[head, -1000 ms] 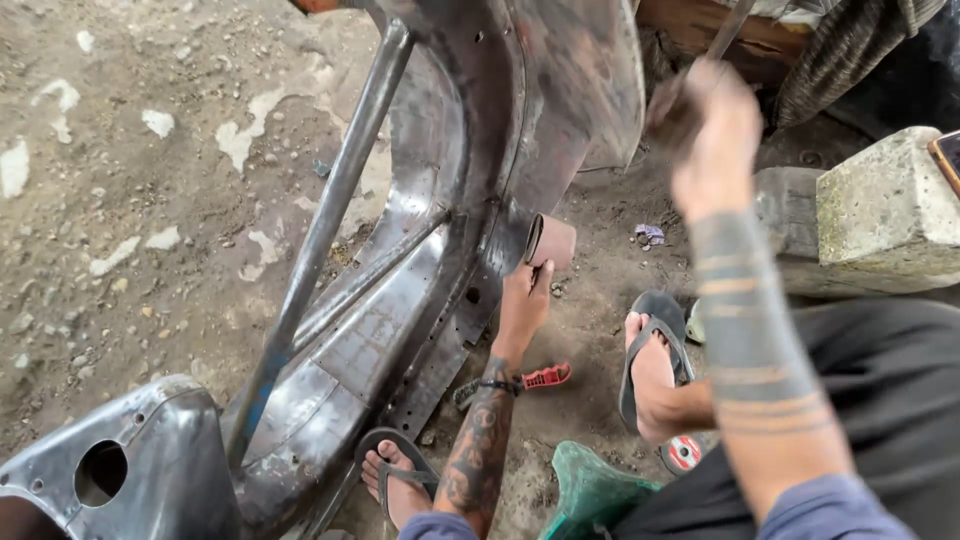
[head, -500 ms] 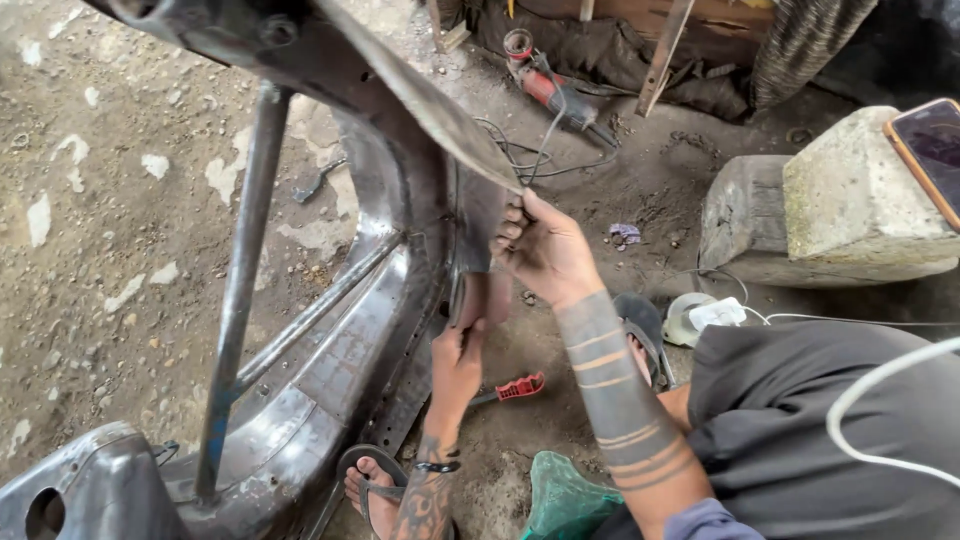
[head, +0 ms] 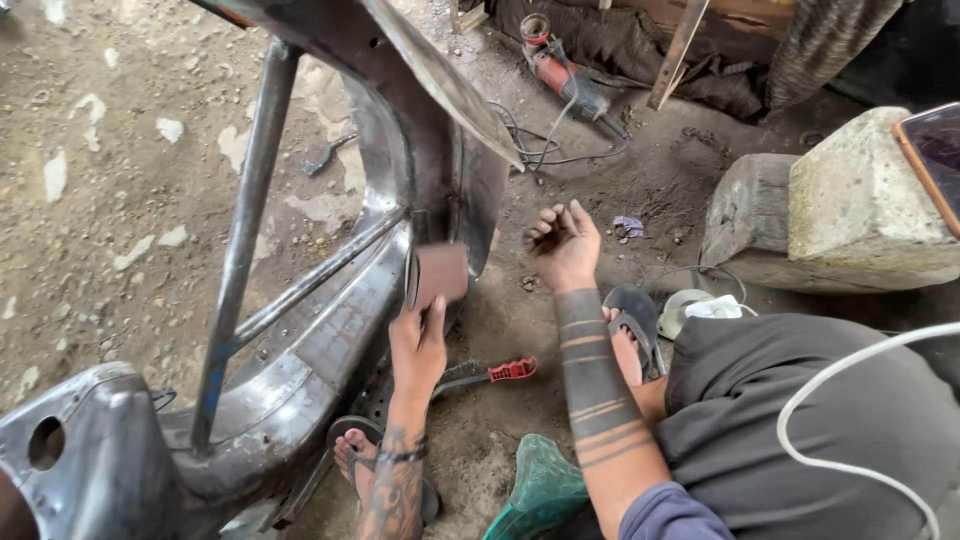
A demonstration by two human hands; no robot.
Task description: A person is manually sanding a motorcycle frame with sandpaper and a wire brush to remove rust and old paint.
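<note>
Fingers point(head: 432, 312) of the left hand point(head: 418, 345) press a brown sheet of sandpaper point(head: 441, 273) flat against the bare steel of a scooter frame point(head: 330, 330); the thumb and fingertips pinch its lower edge, so the hand is closed on it. The sheet sits on the inner curve of the frame, just below where the metal bends upward toward a thin sheet-metal panel point(head: 440, 85). A grey steel tube point(head: 240, 250) runs steeply across the frame on its left side.

The right hand point(head: 562, 243) hangs free above the dirt floor point(head: 110, 150), palm turned up, its fingers loosely curled and half open, holding nothing. It is near the frame's edge but apart from it.

Below the left hand, a tool with a red handle point(head: 512, 371) lies on the ground, partly tucked under the frame. A foot in a dark sandal point(head: 632, 318) rests just beside the right forearm, and another sandalled foot point(head: 362, 452) sits under the left wrist. A green plastic object point(head: 542, 490) stands near the elbow. Farther off lie a red angle grinder point(head: 560, 75) with its cable, two stone blocks point(head: 850, 205), and a white cord point(head: 850, 385) across the dark trousers.
</note>
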